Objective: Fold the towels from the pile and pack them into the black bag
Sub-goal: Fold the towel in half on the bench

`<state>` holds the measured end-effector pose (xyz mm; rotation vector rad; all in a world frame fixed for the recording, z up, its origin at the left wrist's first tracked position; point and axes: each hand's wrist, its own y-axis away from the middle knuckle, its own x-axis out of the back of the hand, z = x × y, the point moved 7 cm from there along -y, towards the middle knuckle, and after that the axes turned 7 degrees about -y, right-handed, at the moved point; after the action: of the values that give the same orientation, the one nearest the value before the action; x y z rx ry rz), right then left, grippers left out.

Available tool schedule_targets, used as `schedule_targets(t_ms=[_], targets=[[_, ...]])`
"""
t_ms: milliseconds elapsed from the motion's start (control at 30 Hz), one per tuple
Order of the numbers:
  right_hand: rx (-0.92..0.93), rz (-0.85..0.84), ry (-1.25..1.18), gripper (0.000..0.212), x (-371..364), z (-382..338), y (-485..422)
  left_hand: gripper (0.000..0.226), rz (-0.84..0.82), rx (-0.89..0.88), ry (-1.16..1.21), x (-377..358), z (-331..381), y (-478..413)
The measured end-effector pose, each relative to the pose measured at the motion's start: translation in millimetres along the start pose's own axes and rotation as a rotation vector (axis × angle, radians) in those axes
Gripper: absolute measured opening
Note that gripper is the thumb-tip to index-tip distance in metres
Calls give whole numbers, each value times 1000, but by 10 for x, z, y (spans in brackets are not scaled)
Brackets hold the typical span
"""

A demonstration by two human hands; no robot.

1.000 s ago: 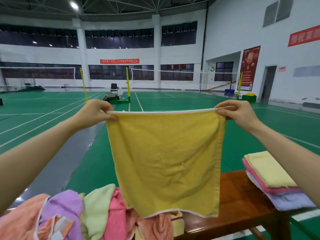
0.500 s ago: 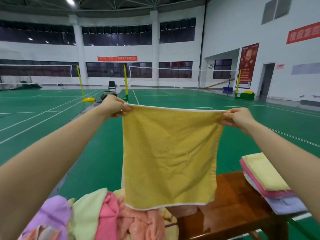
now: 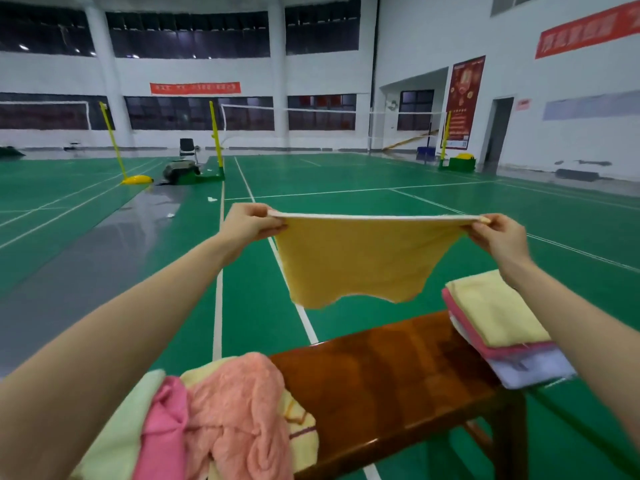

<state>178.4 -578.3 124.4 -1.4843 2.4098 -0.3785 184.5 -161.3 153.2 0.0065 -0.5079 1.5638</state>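
A yellow towel point(image 3: 360, 258) hangs stretched in the air above the far side of the wooden bench point(image 3: 388, 375). My left hand point(image 3: 247, 225) pinches its top left corner and my right hand point(image 3: 500, 233) pinches its top right corner. Its lower edge swings away from me and floats above the bench. A loose pile of towels point(image 3: 221, 417), pink, peach and pale green, lies on the bench's left end. A stack of folded towels point(image 3: 498, 327), yellow over pink over lilac, sits on the right end. No black bag is in view.
The bench stands on a green badminton court floor point(image 3: 381, 202). Yellow net posts point(image 3: 215, 140), a chair point(image 3: 188, 148) and equipment stand far behind. The middle of the bench top shows bare wood.
Both hands have moved forward and down with the towel. The towel's lower edge has swung up and away, no longer hanging over the pile. The view has tilted down and right.
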Motion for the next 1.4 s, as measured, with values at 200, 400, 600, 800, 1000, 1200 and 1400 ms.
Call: schedule_targets(t_ms=[200,400,600,800,1000,1200,1400], targets=[[-210,-215,353,10,655,1048,1266,23,-382,84,-431,-368,-1105,1187],[-457,-417,445,5,950,1487,2231,28,-705,125,-627,-633,-1586,1954],[-320,-381,488,9,793,1233,1958,10,-673,235,-537,-518,-1523,1801],[-261,-291,548,4,519,1255,1394,20,-333,324,-372,-467,-1571,1270],[-284,-156,635,23,128,1836,843,18,-88,411,-403,-650,-2078,668],[-351,-87,712,13,-127,2526,497,20,-31,527,-512,-994,-2690,278],[-393,-50,904,21,-102,2851,436,35,-56,568,-565,-1171,-3111,68]])
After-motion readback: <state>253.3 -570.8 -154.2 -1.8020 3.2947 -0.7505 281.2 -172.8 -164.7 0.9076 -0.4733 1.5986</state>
